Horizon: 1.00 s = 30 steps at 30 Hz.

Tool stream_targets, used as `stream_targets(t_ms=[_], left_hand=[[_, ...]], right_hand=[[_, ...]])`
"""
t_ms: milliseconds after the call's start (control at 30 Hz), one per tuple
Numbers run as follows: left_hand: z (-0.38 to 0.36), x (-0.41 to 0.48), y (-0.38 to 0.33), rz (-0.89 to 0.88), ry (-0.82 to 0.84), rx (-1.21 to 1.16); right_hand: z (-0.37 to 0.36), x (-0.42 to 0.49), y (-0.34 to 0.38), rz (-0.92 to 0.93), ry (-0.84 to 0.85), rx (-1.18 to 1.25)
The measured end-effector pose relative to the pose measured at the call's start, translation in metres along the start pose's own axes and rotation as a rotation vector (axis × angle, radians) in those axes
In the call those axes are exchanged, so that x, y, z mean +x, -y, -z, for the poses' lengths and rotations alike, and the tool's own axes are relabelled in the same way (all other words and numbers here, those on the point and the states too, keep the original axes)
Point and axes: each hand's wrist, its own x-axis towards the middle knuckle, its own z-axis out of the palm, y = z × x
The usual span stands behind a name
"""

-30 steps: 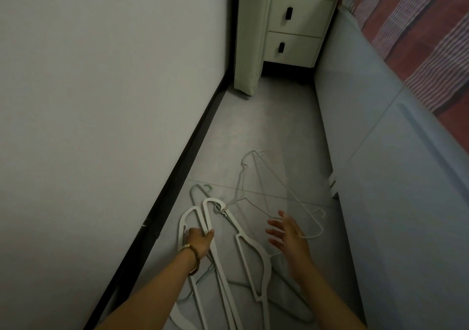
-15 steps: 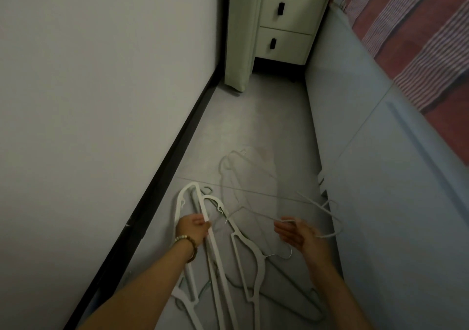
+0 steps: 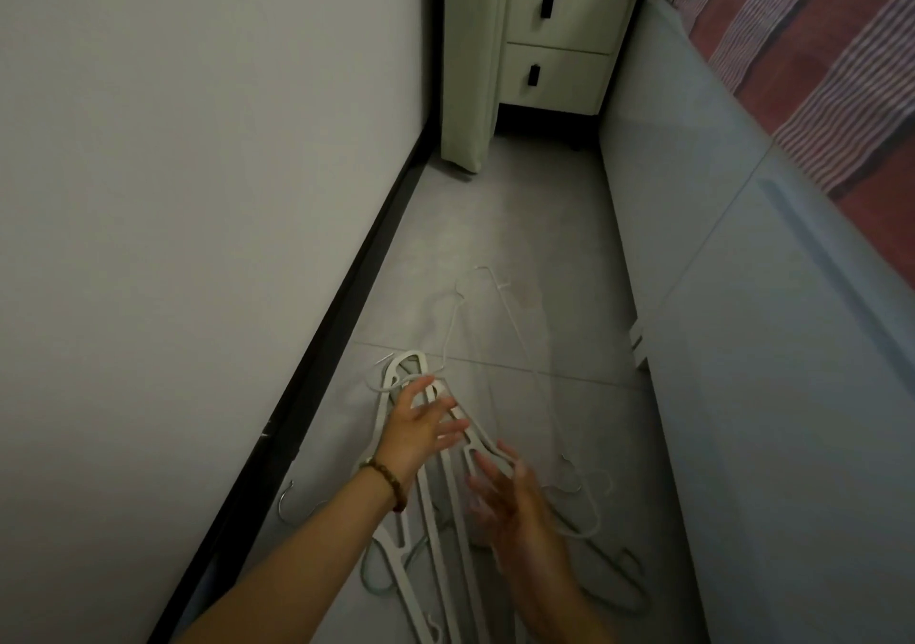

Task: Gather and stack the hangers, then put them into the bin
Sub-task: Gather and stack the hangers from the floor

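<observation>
Several white plastic hangers (image 3: 435, 534) lie in a loose pile on the grey floor, between the wall and the bed. A thin white wire hanger (image 3: 500, 317) lies further away, its far end toward the drawers. Another wire hanger (image 3: 584, 510) rests at the right of the pile. My left hand (image 3: 421, 430), a bead bracelet at its wrist, hovers over the pile's top end with fingers spread. Motion blurs my right hand (image 3: 510, 505), which is spread above the pile's right side and grips nothing. No bin is in view.
A white wall with a black skirting board (image 3: 317, 396) runs along the left. The grey bed side (image 3: 742, 346) with a striped red cover (image 3: 822, 64) closes the right. A cream drawer unit (image 3: 559, 34) stands at the far end of the narrow floor strip.
My left hand has let go of the plastic hangers and spread its fingers. My right hand released the wire hanger and moved left and back toward the pile. That hanger lies on the floor.
</observation>
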Motion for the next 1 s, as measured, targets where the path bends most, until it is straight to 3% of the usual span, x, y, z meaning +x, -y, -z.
stream_targets(t_ms=[100,233,300,467,600,767,900,1000], left_hand=[[0.019,-0.008,0.020,0.116,-0.136,-0.012],[0.045,-0.013,0.042,0.085,-0.185,0.271],[0.056,-0.015,0.046,0.089,-0.208,0.276],[0.081,-0.016,0.059,0.151,-0.224,0.465],[0.083,-0.021,0.066,0.191,-0.266,0.548],[0.115,0.030,0.109,0.454,-0.322,0.379],[0.088,0.000,0.077,0.512,-0.298,0.197],[0.071,-0.012,0.062,0.409,-0.286,0.064]], right_hand=[[-0.010,-0.010,-0.039,-0.110,0.052,-0.256],[0.008,-0.042,-0.059,-0.220,0.265,-0.549],[0.025,-0.043,-0.056,-0.243,0.199,-0.577],[0.052,-0.026,-0.056,-0.120,-0.186,-0.714],[0.057,-0.011,-0.053,-0.224,-0.282,-0.583],[0.051,0.002,-0.046,-0.440,-0.165,-0.209],[0.042,-0.006,-0.024,-0.288,-0.054,-0.150],[0.032,-0.008,-0.010,-0.118,-0.020,-0.267]])
